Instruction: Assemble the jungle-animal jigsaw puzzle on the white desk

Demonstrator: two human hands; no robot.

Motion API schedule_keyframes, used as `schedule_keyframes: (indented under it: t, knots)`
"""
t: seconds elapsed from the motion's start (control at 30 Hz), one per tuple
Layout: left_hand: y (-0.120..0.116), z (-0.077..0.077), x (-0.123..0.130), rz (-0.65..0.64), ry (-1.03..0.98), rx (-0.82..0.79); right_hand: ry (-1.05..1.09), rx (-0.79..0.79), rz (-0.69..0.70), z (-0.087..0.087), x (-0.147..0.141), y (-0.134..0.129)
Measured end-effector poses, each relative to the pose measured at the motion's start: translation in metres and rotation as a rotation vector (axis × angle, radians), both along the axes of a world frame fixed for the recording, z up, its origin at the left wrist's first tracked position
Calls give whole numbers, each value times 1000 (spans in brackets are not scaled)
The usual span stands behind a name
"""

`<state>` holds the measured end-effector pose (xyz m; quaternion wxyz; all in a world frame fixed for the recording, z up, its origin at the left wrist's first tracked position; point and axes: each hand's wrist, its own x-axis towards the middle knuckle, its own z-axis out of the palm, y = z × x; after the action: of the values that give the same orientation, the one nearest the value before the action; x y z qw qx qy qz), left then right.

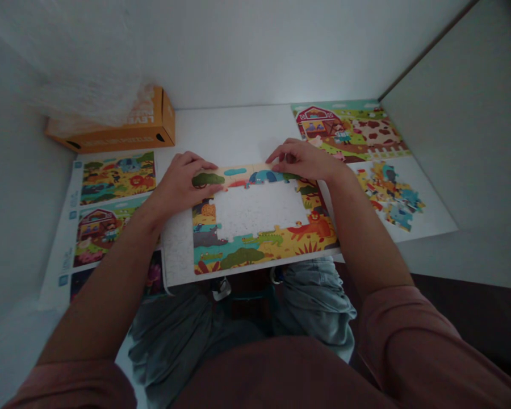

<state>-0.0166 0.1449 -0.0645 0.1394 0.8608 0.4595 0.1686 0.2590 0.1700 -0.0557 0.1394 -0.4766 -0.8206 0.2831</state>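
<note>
A jigsaw puzzle frame of joined edge pieces, with animals and trees, lies on a white board in front of me. Its middle shows the bare white board. My left hand rests at the upper left corner, thumb and fingers apart on either side of a green tree. At the upper edge, close to the blue elephant, my right hand has its fingers curled and the tips drawn together against the border. Whether a loose piece sits between those fingertips is hidden.
Loose puzzle pieces lie in a heap on the right. Behind them is a farm puzzle. A sheet of printed pictures lies at the left, partly under my forearm. An orange box with clear plastic wrap stands at the back left.
</note>
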Motion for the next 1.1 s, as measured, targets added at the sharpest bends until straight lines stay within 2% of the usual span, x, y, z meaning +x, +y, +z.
schedule_keyframes:
  t: [0.3, 0.5, 0.7, 0.8, 0.9, 0.97, 1.0, 1.1]
  knots:
    - [1, -2, -3, -2, 7, 8, 12, 9, -18, 3, -2, -3]
    - [4, -1, -15, 50, 10, 37, -9, -18, -34, 5, -8, -4]
    - [5, -7, -12, 196, -2, 103, 110, 33, -56, 16, -12, -14]
    - [-1, -4, -7, 239, 47, 168, 201, 78, -3, 17, -16, -19]
    - [-10, 1, -3, 248, 101, 189, 178, 70, 152, 16, -20, -21]
    - [-16, 6, 1, 255, 153, 190, 143, 73, 218, 22, -21, -24]
    - [-18, 8, 3, 252, 181, 193, 149, 94, 208, 29, -19, -28]
    - [-23, 19, 11, 190, 255, 208, 246, 208, 45, 56, -2, -49]
